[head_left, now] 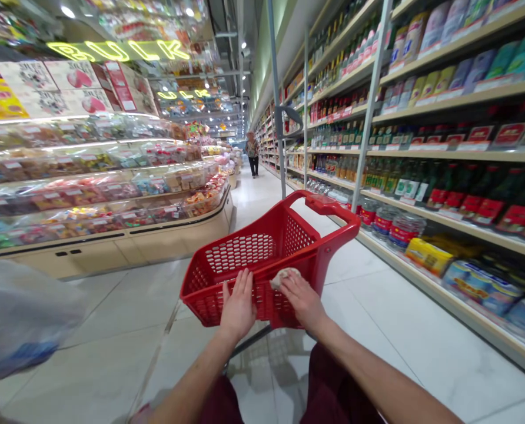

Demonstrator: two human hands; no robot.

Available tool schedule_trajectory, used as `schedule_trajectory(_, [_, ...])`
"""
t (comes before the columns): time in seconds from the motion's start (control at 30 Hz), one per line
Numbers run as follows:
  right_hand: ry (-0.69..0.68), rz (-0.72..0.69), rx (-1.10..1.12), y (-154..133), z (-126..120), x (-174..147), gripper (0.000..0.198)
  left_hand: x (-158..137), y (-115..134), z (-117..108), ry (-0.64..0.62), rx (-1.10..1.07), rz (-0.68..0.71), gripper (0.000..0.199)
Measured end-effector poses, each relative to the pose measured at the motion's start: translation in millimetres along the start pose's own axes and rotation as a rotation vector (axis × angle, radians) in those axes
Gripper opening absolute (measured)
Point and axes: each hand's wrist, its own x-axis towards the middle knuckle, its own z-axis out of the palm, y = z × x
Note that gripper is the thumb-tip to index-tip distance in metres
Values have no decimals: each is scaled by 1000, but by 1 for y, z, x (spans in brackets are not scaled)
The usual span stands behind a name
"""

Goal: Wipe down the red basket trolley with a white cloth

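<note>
A red plastic shopping cart (pixel 302 235) with a perforated basket stands sideways before me, its handle at the upper right. My left hand (pixel 239 303) lies with fingers stretched out on the near side of the basket, holding nothing. Against the same side, further right, my right hand (pixel 301 297) presses a pale crumpled cloth (pixel 284 277) just below the rim. The fingers partly cover the cloth.
Shelves of bottles and cans (pixel 448 150) line the right side. A bulk candy display (pixel 112 206) stands at the left. A translucent plastic bag (pixel 19 318) is at the left edge. Further down the aisle is a person (pixel 252 154).
</note>
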Motion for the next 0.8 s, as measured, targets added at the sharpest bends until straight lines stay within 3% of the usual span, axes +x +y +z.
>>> schedule_trajectory(0.2, [-42,-14,4,5,-5,-18,33,5,11,2,-19,-23,32,76])
schedule_trajectory(0.37, [44,41,-26,14,-14,3,36,6,16,5,19,-56,-23,76])
schedule_trajectory(0.5, [43,-26,-13,18,-20,2,34,7,16,3,-26,-68,-20,78])
schedule_trajectory(0.7, [238,85,-47,51,-55,35,38,6,19,2,-2,-66,-46,79])
schedule_trajectory(0.8, [174,-6,-38,59,-58,26,37,7,18,3,-26,-69,-34,81])
